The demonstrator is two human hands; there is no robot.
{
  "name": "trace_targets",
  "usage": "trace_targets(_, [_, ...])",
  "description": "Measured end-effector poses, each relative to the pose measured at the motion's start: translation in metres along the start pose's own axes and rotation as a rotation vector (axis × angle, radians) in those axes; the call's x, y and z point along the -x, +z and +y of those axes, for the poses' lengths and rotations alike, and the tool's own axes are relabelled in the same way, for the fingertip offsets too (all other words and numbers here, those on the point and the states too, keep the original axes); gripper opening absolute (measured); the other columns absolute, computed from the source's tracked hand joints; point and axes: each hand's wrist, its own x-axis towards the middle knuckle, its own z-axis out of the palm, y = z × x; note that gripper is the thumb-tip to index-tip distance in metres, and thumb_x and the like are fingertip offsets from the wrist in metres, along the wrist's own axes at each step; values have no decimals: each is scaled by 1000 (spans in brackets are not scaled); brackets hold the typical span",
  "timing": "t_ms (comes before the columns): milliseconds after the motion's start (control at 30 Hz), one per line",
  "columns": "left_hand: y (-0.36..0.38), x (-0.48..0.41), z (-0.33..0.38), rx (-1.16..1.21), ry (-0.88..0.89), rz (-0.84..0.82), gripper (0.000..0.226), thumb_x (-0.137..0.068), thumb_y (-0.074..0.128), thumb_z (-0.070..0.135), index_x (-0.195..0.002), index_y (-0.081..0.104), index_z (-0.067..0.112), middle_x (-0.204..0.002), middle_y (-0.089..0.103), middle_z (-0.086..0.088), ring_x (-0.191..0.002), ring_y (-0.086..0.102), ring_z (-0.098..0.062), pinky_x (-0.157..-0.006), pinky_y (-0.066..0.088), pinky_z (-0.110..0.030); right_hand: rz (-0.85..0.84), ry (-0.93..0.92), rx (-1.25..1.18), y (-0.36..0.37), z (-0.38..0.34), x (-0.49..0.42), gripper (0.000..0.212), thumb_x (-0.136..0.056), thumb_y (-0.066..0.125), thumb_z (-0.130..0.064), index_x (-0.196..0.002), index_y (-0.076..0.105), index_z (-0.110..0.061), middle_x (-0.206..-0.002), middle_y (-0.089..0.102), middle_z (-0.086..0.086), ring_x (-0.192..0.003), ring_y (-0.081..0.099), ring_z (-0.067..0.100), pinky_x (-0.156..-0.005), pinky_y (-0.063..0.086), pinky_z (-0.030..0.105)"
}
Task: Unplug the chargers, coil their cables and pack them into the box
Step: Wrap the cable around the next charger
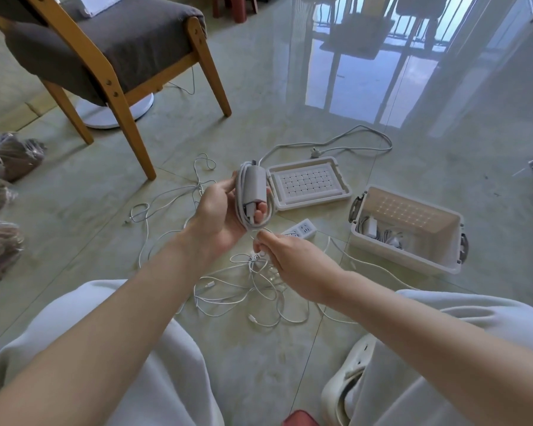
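A person crouched on a glossy tiled floor [259,103] holds a pale grey rectangular charger brick [254,187] upright in the left hand [220,216], fingers curled round it from behind. Its thin white cable [240,192] is looped lengthwise around the brick. Just below, the right hand [293,256] pinches the cable's free stretch between thumb and forefinger, the other fingers curled in. To the right an open white plastic storage box [403,256] stands on the floor with packed white chargers [371,227] at its left end. Its white waffle-patterned lid [308,182] lies beyond the hands. A white power strip [300,230] lies between lid and box. A tangle of loose white cables [259,284] sprawls under the hands, and a wooden grey-cushioned chair [111,47] stands at the upper left.
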Motion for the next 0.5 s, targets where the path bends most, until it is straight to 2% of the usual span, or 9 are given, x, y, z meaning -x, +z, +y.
trace_targets(133, [7,7,1,-215,10,-109,48,-97,30,27,-73,62,1,-52,58,-8,-32,42,-15,-38,25,-22,-104,-29,24,-13,11,-5,29,-88,41,2,-108,54,-14,-92,52,0,-81,49,21,-74,43,36])
trace_targets(200, [9,12,2,-298,9,-174,44,-97,26,23,-77,55,-3,-46,55,-8,-27,38,-15,-35,19,-18,-141,-54,52,-20,17,-5,24,-93,41,-1,-107,57,-12,-98,54,1,-83,49,18,-74,41,33])
trace_targets(267, [10,17,5,-382,-12,-218,39,-97,26,19,-80,53,-3,-48,55,-8,-26,39,-14,-33,20,-12,-148,-79,113,-25,26,-6,20,-94,43,-5,-105,58,-13,-106,58,2,-88,54,22,-76,45,35])
trace_targets(333, [7,22,8,-522,-62,-226,35,-98,29,19,-82,54,2,-50,56,-7,-30,46,-13,-32,27,-10,-132,-68,196,-29,35,-7,20,-94,45,-6,-104,58,-16,-107,60,2,-91,57,24,-76,47,39])
trace_targets(433, [-2,20,10,-891,-91,-222,25,-99,34,23,-87,52,10,-61,56,-10,-46,46,-20,-33,25,-15,-50,-5,302,-39,44,-8,23,-93,46,-5,-106,57,-20,-106,62,-3,-90,58,20,-74,50,37])
trace_targets(500, [-9,14,9,-1099,-82,-148,19,-99,39,23,-85,46,12,-64,49,-14,-44,40,-18,-33,22,-14,15,26,328,-43,46,-9,27,-92,46,-2,-108,56,-21,-107,63,-3,-89,59,20,-70,48,33])
